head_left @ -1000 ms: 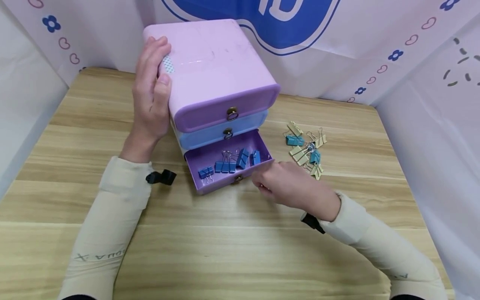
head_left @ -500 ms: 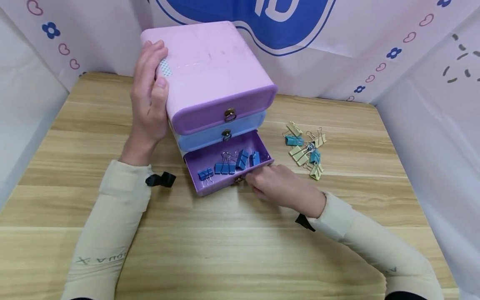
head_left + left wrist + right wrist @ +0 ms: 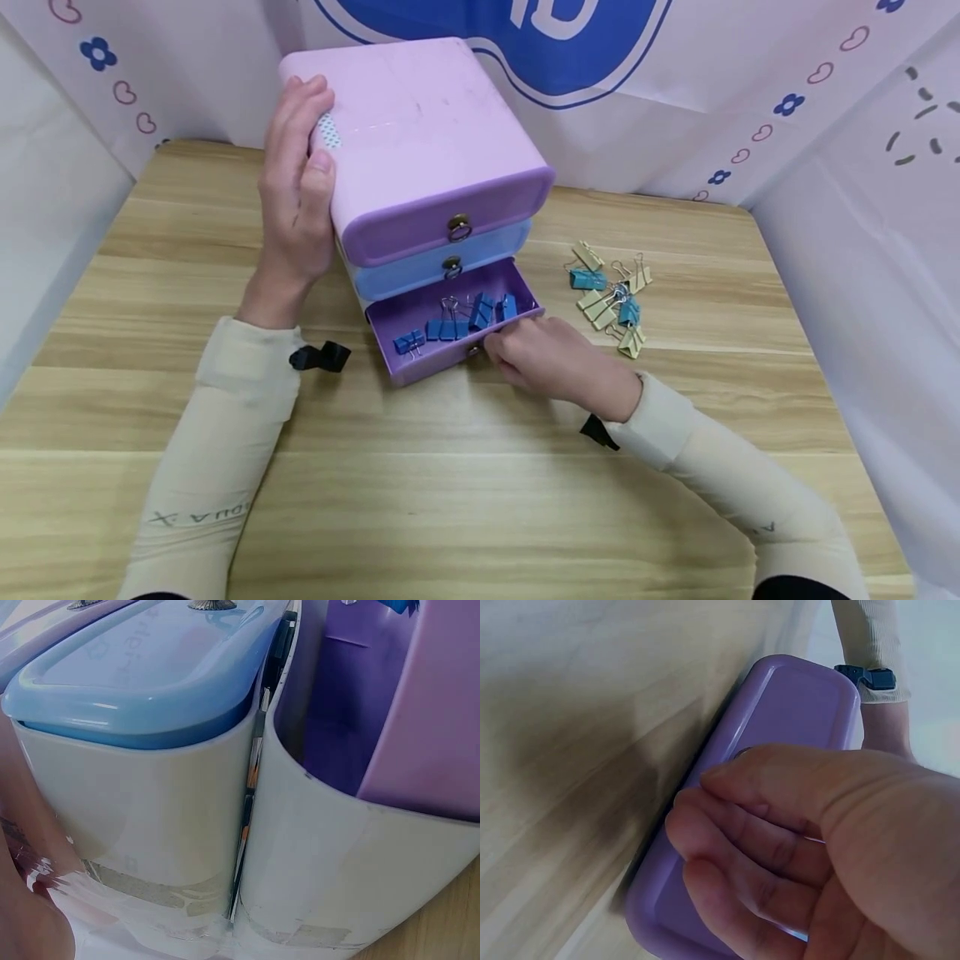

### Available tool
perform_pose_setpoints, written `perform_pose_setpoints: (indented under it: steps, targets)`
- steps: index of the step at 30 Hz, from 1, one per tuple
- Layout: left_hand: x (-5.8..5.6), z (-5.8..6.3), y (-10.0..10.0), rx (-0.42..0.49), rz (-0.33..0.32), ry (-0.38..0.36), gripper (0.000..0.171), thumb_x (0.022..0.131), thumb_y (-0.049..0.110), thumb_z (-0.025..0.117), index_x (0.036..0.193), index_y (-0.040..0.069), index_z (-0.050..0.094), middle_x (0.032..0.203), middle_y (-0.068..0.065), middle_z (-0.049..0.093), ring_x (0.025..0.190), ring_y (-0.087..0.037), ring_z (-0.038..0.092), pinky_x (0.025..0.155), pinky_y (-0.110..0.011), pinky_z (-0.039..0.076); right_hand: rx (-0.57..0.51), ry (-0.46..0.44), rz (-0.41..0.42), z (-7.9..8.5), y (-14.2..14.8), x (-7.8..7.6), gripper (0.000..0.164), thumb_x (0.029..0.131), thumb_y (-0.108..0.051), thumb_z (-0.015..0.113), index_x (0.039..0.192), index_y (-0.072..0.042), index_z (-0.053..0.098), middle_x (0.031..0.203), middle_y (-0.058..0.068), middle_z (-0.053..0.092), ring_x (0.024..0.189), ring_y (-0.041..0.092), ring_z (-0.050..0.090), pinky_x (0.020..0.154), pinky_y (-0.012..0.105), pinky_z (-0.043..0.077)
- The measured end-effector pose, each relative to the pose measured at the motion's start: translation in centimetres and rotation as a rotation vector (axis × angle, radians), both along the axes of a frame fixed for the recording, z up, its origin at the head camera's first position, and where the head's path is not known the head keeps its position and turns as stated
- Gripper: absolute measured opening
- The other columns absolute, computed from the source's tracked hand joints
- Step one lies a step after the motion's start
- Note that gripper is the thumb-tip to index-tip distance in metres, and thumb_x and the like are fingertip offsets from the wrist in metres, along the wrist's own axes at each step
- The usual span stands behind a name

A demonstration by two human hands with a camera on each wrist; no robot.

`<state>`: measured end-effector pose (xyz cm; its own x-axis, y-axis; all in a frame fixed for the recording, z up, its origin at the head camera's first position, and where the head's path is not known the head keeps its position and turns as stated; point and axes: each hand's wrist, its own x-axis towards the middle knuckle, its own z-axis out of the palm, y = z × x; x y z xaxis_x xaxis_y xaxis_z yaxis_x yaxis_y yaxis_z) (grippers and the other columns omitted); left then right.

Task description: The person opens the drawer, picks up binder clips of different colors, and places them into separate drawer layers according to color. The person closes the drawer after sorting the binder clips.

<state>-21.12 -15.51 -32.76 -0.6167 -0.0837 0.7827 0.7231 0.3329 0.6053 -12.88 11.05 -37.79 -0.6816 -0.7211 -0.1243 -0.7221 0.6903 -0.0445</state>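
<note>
A three-tier drawer cabinet [image 3: 420, 108] has a pink body, with purple, blue and purple fronts. My left hand [image 3: 296, 183] lies along its upper left side, fingers stretched out and thumb at the top edge. The bottom drawer [image 3: 431, 364] is pulled out; several blue binder clips [image 3: 447, 330] lie in it. My right hand [image 3: 543, 354], fingers curled, is right at this drawer's front, beside its ring knob [image 3: 473, 350]. In the right wrist view the thumb partly covers the knob, and the curled fingers overlap the purple front [image 3: 795, 705].
Right of the cabinet, a loose group of cream binder clips [image 3: 597, 308] and teal binder clips [image 3: 587, 279] lies on the wooden table [image 3: 450, 500]. A printed white curtain [image 3: 652, 150] stands behind the table, with white sheets along both sides.
My right hand has moved left along the drawer's front, up to the ring knob. The left hand keeps its place on the cabinet, and the drawer remains pulled out.
</note>
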Motion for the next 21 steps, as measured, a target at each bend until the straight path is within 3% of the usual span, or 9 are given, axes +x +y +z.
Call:
perform_pose_setpoints:
  steps: [7, 21]
  targets:
    - [0.8, 0.6, 0.2, 0.025, 0.0, -0.034, 0.062, 0.083, 0.027, 0.034, 0.13, -0.009, 0.054, 0.141, -0.024, 0.049, 0.144, -0.018, 0.033, 0.124, -0.028, 0.019, -0.009, 0.013, 0.017, 0.0, -0.6, -0.8, 0.019, 0.087, -0.012, 0.059, 0.07, -0.02, 0.056, 0.066, -0.008, 0.053, 0.056, 0.008, 0.05, 0.049, 0.022, 0.045]
    - [0.7, 0.7, 0.2, 0.021, -0.013, -0.036, 0.062, 0.084, 0.027, 0.035, 0.131, -0.009, 0.053, 0.142, -0.025, 0.048, 0.145, -0.02, 0.032, 0.124, -0.028, 0.018, -0.056, 0.051, 0.038, -0.2, -1.3, -2.3, 0.022, 0.086, -0.009, 0.06, 0.067, -0.019, 0.054, 0.066, -0.007, 0.052, 0.057, 0.008, 0.051, 0.051, 0.021, 0.045]
